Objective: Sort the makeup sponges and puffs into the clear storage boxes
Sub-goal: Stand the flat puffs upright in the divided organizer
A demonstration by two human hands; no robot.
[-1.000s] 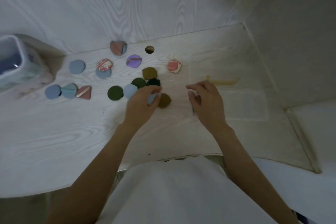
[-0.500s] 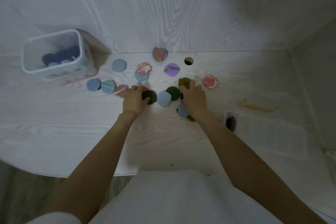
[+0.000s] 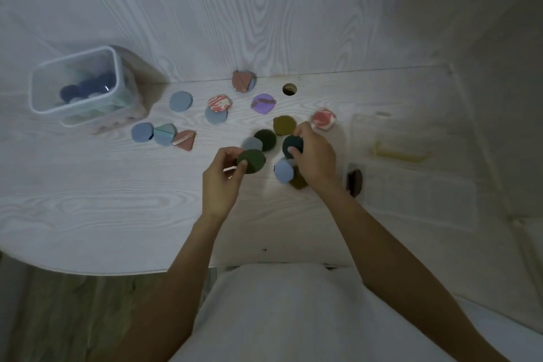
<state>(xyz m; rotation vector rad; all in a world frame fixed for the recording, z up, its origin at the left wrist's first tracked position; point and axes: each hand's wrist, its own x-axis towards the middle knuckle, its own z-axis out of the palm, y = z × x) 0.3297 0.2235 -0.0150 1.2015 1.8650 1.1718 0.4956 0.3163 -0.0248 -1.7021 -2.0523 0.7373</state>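
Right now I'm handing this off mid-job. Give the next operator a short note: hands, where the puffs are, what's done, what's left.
Left hand holds a dark green puff.
Right hand pinches a dark teal puff, with a light blue puff just beside it.
Done: the clear box at far left already holds several blue puffs.
Left: over a dozen puffs lie loose on the table, including the purple one.
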